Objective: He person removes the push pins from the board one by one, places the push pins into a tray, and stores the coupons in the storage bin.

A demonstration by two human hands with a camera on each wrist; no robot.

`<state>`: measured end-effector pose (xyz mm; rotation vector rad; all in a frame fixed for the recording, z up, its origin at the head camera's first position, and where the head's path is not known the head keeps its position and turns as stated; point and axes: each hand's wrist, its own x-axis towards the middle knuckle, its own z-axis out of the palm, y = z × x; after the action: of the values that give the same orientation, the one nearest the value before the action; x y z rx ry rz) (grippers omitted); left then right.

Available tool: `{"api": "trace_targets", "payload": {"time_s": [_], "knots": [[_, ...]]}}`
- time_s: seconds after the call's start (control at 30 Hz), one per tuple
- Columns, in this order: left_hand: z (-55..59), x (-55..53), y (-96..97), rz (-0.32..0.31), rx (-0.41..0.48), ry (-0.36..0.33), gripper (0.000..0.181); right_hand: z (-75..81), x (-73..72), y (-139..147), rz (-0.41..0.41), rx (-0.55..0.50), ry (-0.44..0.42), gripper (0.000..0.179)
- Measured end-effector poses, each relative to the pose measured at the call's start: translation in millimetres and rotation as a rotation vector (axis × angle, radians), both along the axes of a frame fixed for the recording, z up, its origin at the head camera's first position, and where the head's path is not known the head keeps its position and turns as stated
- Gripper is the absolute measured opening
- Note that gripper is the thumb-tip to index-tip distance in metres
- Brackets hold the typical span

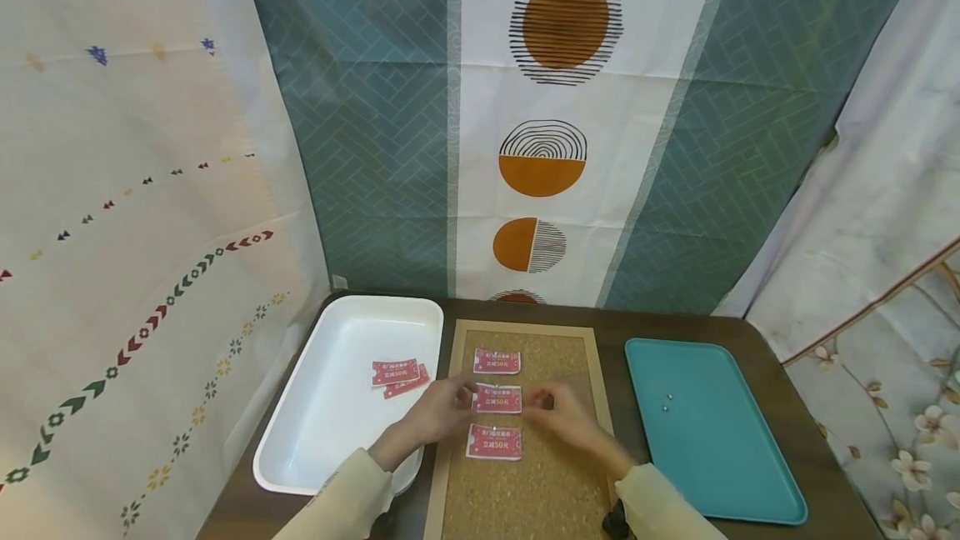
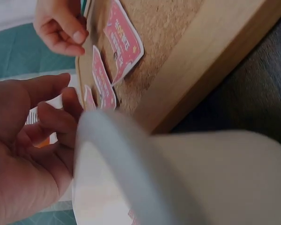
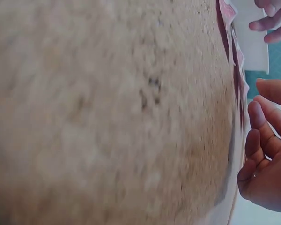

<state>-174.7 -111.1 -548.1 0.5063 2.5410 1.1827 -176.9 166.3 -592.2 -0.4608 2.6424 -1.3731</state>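
Observation:
Three pink-red paper coupons hang in a column on a cork board: the top coupon (image 1: 497,361), the middle coupon (image 1: 498,399) and the bottom coupon (image 1: 494,442). Each has a small shiny pin head at its upper edge. In the head view my left hand (image 1: 444,408) is beside the middle coupon's left edge, fingers loosely bent and holding nothing. On the opposite side, my right hand (image 1: 561,417) hovers by that coupon's right edge, thumb and fingers apart. The left wrist view shows the lower edges of the coupons (image 2: 124,40) curling off the cork.
A white tray (image 1: 315,440) stands left of the wood-framed cork board (image 1: 555,490), with two overlapping coupons (image 1: 395,372) inside. To the right lies a teal tray (image 1: 720,440) holding two tiny shiny pins (image 1: 665,408). Patterned cloth (image 1: 375,148) hangs behind the dark table.

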Motion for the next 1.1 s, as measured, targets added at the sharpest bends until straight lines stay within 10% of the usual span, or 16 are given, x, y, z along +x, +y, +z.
{"api": "trace_targets", "payload": {"time_s": [0.57, 1.1], "knots": [[-8.8, 10.1, 20.9, -0.007, -0.205, 0.028, 0.032, 0.4, -2.1, -42.1, 0.138, 0.022, -0.025, 0.012], [-16.9, 16.9, 23.4, 0.014, -0.185, 0.009, 0.031, -2.3, -4.0, -54.5, 0.169, 0.134, -0.011, 0.005]]}}
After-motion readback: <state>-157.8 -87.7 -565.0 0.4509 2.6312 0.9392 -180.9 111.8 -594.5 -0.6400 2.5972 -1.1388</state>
